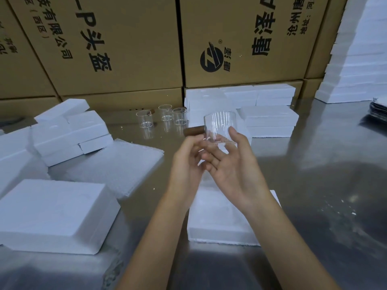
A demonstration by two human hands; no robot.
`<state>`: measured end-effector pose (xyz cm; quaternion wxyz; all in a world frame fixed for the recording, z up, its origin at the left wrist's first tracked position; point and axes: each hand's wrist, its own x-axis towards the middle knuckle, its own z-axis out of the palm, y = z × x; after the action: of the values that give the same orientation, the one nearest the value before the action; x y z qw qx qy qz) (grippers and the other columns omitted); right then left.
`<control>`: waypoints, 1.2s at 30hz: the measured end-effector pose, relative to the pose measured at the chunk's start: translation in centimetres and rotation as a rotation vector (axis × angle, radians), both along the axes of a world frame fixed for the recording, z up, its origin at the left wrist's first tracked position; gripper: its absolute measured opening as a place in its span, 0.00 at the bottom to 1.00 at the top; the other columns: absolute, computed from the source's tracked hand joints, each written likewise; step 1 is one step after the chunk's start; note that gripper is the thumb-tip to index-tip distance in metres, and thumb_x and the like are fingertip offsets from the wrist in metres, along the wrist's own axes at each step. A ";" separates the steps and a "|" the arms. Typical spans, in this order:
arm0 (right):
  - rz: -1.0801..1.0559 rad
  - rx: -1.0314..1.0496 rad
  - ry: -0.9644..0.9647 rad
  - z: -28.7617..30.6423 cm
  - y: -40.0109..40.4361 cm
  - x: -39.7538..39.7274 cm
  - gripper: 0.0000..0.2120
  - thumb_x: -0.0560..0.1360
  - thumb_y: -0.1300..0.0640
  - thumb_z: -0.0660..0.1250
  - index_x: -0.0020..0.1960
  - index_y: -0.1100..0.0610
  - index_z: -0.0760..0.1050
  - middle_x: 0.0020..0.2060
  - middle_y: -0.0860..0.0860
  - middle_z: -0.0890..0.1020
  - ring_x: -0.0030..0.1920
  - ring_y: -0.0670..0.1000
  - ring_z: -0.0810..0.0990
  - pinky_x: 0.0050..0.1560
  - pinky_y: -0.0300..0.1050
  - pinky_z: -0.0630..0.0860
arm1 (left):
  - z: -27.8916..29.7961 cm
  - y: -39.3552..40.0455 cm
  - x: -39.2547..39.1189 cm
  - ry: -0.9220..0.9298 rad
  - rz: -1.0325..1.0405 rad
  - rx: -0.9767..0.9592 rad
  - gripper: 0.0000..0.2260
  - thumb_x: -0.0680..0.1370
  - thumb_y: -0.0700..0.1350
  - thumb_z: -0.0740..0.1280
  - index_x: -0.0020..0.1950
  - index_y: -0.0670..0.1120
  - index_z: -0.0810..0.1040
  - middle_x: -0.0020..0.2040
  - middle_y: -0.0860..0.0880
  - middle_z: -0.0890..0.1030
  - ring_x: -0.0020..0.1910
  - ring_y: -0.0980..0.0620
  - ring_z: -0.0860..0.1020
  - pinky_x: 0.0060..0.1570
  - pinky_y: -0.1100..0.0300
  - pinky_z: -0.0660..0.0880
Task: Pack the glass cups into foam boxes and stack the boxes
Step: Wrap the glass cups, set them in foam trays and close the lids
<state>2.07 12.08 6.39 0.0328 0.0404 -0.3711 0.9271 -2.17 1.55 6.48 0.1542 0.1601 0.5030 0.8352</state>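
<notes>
You are holding a clear ribbed glass cup (pixel 219 127) with a brown handle (pixel 193 130) in the air above the table (pixel 314 185), directly over an open foam box (pixel 222 218) that is lying near you. Your right hand (pixel 232 164) is cradling the cup's base with fingers loosely curled around it; your left hand (pixel 186 158) is pinching it at the handle side. Judged by its look, the cup is light, rigid, smooth-walled and breakable, so it is calling for a hold low on the body and at the handle, not at the thin rim. Three more glass cups (pixel 165 118) are standing upright farther back. Closed foam boxes (pixel 270 120) are sitting stacked behind the cup and at the left (pixel 69 132); a foam lid (pixel 54 214) is lying at near left. Cardboard cartons (pixel 125 49) are lining the back.
</notes>
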 end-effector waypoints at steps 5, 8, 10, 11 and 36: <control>0.077 0.013 -0.021 -0.6 -0.6 -0.2 0.26 0.74 0.38 0.65 0.58 0.59 0.80 0.51 0.60 0.78 0.52 0.57 0.73 0.57 0.48 0.67 | 0.2 -0.1 0.4 0.090 -0.049 -0.090 0.21 0.68 0.52 0.76 0.60 0.52 0.83 0.51 0.51 0.82 0.40 0.61 0.80 0.33 0.72 0.72; 0.079 0.099 -0.054 -0.4 -0.4 -0.1 0.27 0.74 0.36 0.63 0.55 0.59 0.81 0.53 0.61 0.75 0.51 0.57 0.73 0.53 0.49 0.68 | 0.0 0.0 0.7 0.155 0.023 -0.101 0.25 0.71 0.49 0.75 0.68 0.56 0.77 0.56 0.50 0.85 0.42 0.60 0.82 0.33 0.71 0.72; -0.040 0.272 -0.097 0.1 -0.4 -0.1 0.24 0.76 0.36 0.62 0.52 0.56 0.82 0.48 0.58 0.80 0.40 0.53 0.78 0.42 0.46 0.71 | 0.2 0.1 0.6 0.162 0.119 -0.066 0.27 0.71 0.46 0.75 0.69 0.56 0.75 0.57 0.44 0.84 0.43 0.54 0.83 0.32 0.67 0.73; -0.147 0.387 -0.119 0.2 -0.4 -0.1 0.23 0.76 0.37 0.63 0.53 0.55 0.81 0.47 0.55 0.83 0.38 0.52 0.80 0.40 0.46 0.73 | 0.3 0.2 0.6 0.183 0.178 -0.058 0.28 0.71 0.45 0.76 0.70 0.55 0.74 0.58 0.42 0.83 0.47 0.51 0.83 0.34 0.65 0.75; -0.003 0.015 -0.091 0.2 1.6 0.5 0.23 0.72 0.48 0.64 0.58 0.65 0.79 0.49 0.62 0.82 0.46 0.56 0.79 0.51 0.46 0.78 | -0.8 0.7 0.7 0.574 0.366 -0.422 0.28 0.69 0.38 0.72 0.63 0.63 0.73 0.64 0.63 0.77 0.65 0.58 0.76 0.62 0.48 0.76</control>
<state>2.60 13.70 6.60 0.0170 -0.0019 -0.3790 0.9252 -1.45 2.23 5.73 -0.1146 0.2595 0.7062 0.6487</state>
